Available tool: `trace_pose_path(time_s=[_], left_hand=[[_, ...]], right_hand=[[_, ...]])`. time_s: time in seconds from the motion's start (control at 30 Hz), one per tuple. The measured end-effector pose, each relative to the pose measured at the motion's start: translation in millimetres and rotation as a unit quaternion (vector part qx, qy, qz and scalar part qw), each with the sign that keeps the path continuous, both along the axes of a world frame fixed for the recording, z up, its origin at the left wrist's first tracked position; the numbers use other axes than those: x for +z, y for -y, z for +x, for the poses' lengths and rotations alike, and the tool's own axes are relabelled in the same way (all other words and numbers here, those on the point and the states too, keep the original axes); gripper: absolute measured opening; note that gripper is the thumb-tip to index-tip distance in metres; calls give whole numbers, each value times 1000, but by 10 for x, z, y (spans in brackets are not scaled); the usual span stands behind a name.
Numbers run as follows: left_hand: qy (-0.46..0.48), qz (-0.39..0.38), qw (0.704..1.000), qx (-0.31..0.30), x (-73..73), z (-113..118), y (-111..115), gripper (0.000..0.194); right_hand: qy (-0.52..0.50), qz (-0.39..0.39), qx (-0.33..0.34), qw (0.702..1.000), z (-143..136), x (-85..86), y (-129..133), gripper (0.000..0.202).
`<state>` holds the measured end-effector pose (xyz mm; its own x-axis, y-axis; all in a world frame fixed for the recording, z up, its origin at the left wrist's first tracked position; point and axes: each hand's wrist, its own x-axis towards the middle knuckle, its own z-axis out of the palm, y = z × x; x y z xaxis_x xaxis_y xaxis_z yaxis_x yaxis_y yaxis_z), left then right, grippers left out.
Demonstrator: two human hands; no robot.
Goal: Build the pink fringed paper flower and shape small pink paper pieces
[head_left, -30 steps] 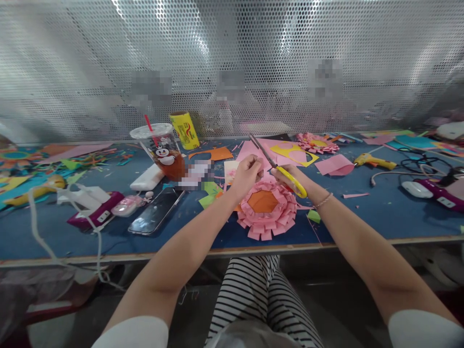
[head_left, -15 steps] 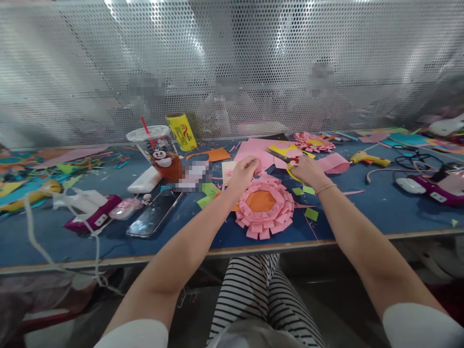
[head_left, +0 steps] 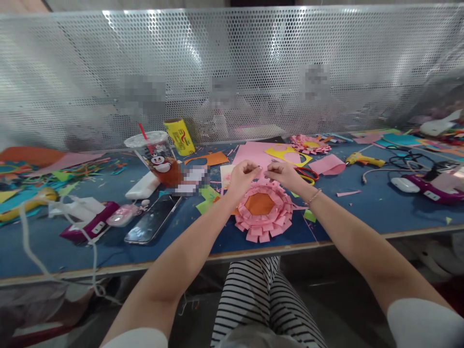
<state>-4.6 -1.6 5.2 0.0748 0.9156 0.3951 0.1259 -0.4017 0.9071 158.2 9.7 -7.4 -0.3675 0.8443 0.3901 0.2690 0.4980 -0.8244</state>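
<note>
The left hand (head_left: 246,175) and right hand (head_left: 282,174) are held close together, fingers curled, above the far edge of the pink-and-orange paper flower (head_left: 261,205); whether a small slip is pinched cannot be told at this size. The flower is laid near the front, presumably for easy reach. The scissors (head_left: 306,170) are set beside the right hand, probably to free it. The blue table (head_left: 366,212) is strewn with paper scraps (head_left: 205,206) and backed by a perforated metal screen (head_left: 246,58).

White, short fabric sleeve (head_left: 136,339) at seven o'clock; matching white fabric sleeve (head_left: 420,324) at four o'clock — both plain, forearms uncovered. Thin, pale pinkish bracelet (head_left: 313,196) on right wrist, just past three o'clock; beaded or braided, cannot tell. White cloth trousers with narrow black stripes (head_left: 246,299) at six o'clock — stripes crosswise.
</note>
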Motion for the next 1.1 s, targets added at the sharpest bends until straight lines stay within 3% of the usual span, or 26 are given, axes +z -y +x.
trace_pose_path(time_s=[0.17, 0.27, 0.37, 0.53, 0.7, 0.8, 1.1], left_hand=[[-53, 18, 998, -24, -29, -9, -35, 15], [0, -56, 995, -84, -58, 28, -31, 24], [45, -118, 986, -113, -84, 59, -23, 28], [107, -171, 974, -104, -131, 21, -83, 24], [116, -148, 972, -141, -176, -24, -180, 23], [123, -142, 973, -133, -180, -24, -198, 28], [140, -165, 971, -103, -170, -33, -217, 37]], right_hand=[[-14, 1, -57, 998, 1, 6, 3, 30], [9, 27, -86, 996, 6, 14, 4, 32], [40, 31, -72, 996, 2, 12, 15, 28], [-9, -15, -35, 999, 20, 3, 10, 26], [-116, -90, -18, 989, 36, -19, -28, 25], [-134, -99, -7, 986, 25, -33, -36, 23], [-178, -109, -61, 976, 10, -21, -36, 22]])
